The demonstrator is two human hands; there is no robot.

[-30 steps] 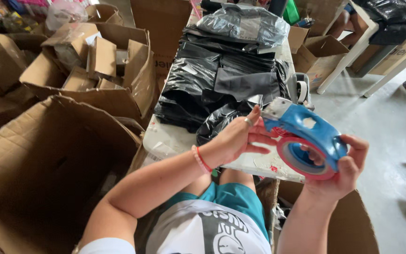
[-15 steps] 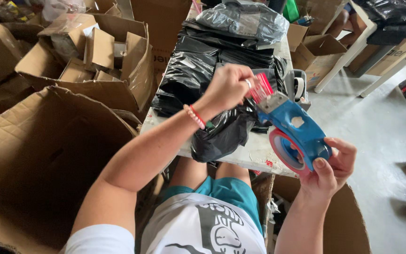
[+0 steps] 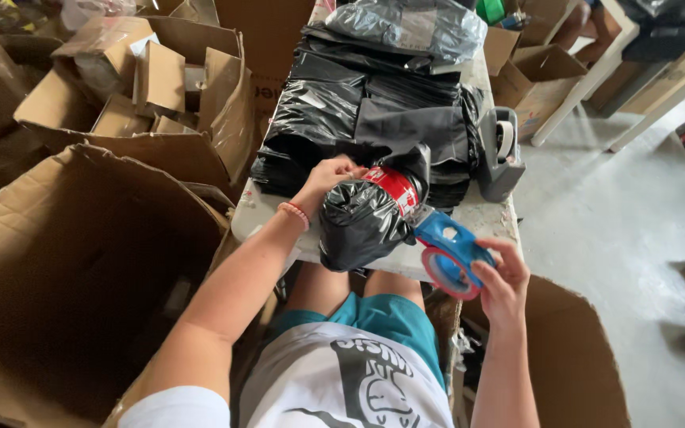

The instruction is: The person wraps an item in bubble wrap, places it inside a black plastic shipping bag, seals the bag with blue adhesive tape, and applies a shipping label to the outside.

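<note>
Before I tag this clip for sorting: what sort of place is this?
Probably a packing or shipping workspace: open cardboard boxes, a stack of black plastic bags on the table, and a blue tape dispenser in the right hand.

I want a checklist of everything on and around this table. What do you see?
Surface: white table, worn, mostly covered.
Job's things: black plastic parcel with a red tape strip; blue tape dispenser touching it.
Clutter: stack of black bags; grey desk tape holder.
Hands: left hand on the parcel's top; right hand gripping the dispenser.
Cables: nothing seen.
Surroundings: open cardboard boxes on the left, more behind; grey floor.
</note>
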